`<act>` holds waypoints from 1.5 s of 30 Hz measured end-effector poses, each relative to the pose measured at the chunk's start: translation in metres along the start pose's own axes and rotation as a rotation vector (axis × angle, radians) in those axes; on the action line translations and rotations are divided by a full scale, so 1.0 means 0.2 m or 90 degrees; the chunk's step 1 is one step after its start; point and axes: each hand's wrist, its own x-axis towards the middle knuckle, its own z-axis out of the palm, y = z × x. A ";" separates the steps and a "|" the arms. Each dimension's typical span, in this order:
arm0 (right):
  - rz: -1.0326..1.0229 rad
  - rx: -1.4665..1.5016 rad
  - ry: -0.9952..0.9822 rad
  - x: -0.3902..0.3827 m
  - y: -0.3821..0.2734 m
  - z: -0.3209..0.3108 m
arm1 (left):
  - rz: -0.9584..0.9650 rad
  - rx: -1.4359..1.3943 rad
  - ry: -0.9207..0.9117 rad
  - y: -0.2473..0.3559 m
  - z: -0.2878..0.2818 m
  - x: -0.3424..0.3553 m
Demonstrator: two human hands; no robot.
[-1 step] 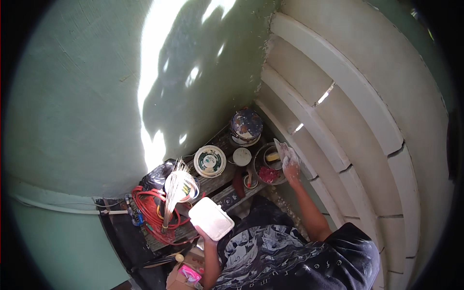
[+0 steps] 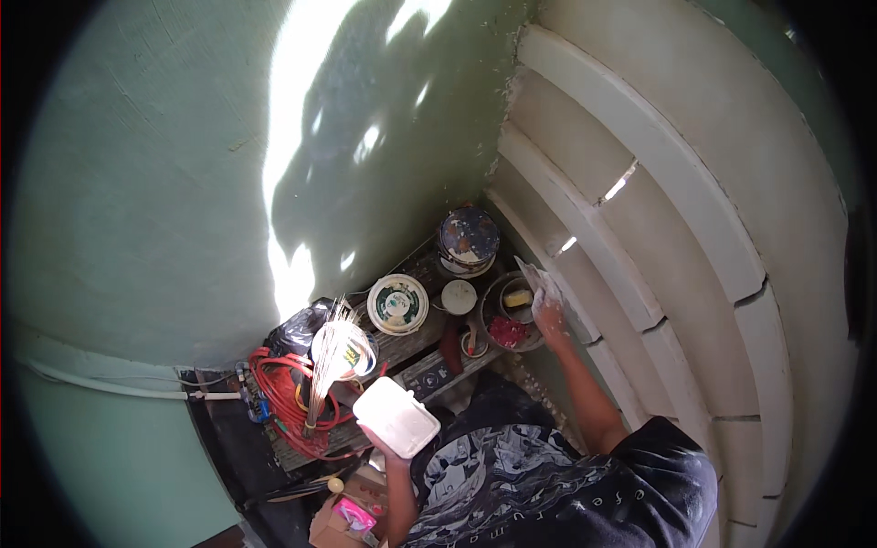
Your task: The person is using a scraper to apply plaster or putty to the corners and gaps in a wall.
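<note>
My left hand grips a white rectangular plastic tub from beneath, holding it in front of my torso. My right hand, dusted with white, is stretched out to the right beside the pale wall panels. Its fingers are closed on a thin pale flat scraper, whose edge points up and left. Just left of that hand stands a round bucket holding a yellow block and something red. The inside of the white tub is too bright to make out.
On a dark wooden bench stand a paint-stained can, a lidded white bucket and a small pale-lidded can. A coiled red hose and a bundle of thin sticks lie left. White curved ledges rise at right.
My right hand and the scraper have shifted slightly, and the scraper's angle differs a little. The white tub stays in my left hand, slightly lower in view.
</note>
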 end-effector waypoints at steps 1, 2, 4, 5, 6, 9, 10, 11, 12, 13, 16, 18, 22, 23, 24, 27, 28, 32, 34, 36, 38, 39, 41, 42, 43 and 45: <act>-0.070 -0.014 -0.024 0.11 0.02 0.04 | 0.067 -0.025 0.116 0.00 -0.02 -0.02; -0.091 -0.055 -0.077 0.21 0.03 0.10 | 0.092 0.040 0.013 -0.01 -0.03 -0.08; -0.269 -0.130 -0.040 0.45 0.06 0.22 | 0.138 0.027 0.000 -0.05 -0.05 -0.21; -0.417 -0.159 0.078 0.57 0.07 0.27 | 0.168 -0.021 0.049 -0.06 -0.07 -0.26; -0.424 -0.185 0.024 0.68 0.08 0.33 | 0.196 -0.009 0.041 -0.08 -0.07 -0.32; -0.455 -0.166 0.040 0.98 0.11 0.49 | 0.287 0.050 0.024 -0.20 -0.06 -0.47; -0.453 -0.143 0.050 1.04 0.12 0.53 | 0.298 0.012 0.041 -0.25 -0.05 -0.52; -0.451 -0.152 0.065 1.08 0.13 0.57 | 0.305 -0.008 0.045 -0.30 -0.03 -0.57; -0.452 -0.161 0.085 1.12 0.14 0.62 | 0.313 -0.030 0.047 -0.35 -0.01 -0.59; -0.468 -0.186 0.089 1.15 0.15 0.66 | 0.352 -0.110 0.101 -0.40 0.01 -0.61; -0.520 -0.259 0.030 1.20 0.19 0.77 | 0.383 -0.165 0.087 -0.55 0.09 -0.67; -0.436 -0.326 -0.183 1.20 0.24 0.83 | 0.375 -0.174 0.054 -0.60 0.14 -0.69; -0.438 -0.564 -0.249 1.13 0.39 0.87 | 0.345 -0.169 0.010 -0.60 0.20 -0.72; -0.455 -0.587 -0.274 1.09 0.41 0.87 | 0.333 -0.166 0.000 -0.58 0.20 -0.72; -0.455 -0.610 -0.313 1.05 0.42 0.87 | 0.319 -0.161 -0.011 -0.55 0.20 -0.73; -0.412 -0.647 -0.416 0.82 0.46 0.72 | 0.273 -0.137 -0.041 -0.44 0.16 -0.72; -0.377 -0.641 -0.475 0.73 0.45 0.64 | 0.261 -0.121 -0.051 -0.39 0.13 -0.71; -0.436 -0.640 -0.373 0.43 0.36 0.21 | 0.185 -0.024 -0.082 -0.18 0.03 -0.66; -0.306 -0.492 -0.346 0.23 0.26 0.03 | 0.097 -0.069 -0.085 -0.08 -0.01 -0.63; -0.206 -0.375 -0.205 -0.03 0.18 -0.13 | -0.006 -0.078 -0.103 0.02 -0.05 -0.57; -0.294 -0.335 -0.069 -0.29 0.16 -0.28 | -0.072 0.071 -0.149 0.08 -0.10 -0.48; -0.246 -0.239 -0.096 -0.45 0.14 -0.34 | -0.092 0.060 -0.148 0.08 -0.12 -0.44; -0.109 -0.101 -0.080 -0.86 0.08 -0.46 | -0.196 0.068 -0.145 0.08 -0.15 -0.35; 0.009 -0.076 -0.119 -1.06 0.04 -0.52 | -0.271 0.079 -0.102 0.05 -0.16 -0.29; 0.114 -0.034 -0.144 -1.24 0.02 -0.58 | -0.334 0.123 -0.009 0.03 -0.15 -0.25; 0.314 -0.015 -0.180 -1.58 0.00 -0.71 | -0.534 -0.038 -0.081 -0.04 -0.11 -0.21</act>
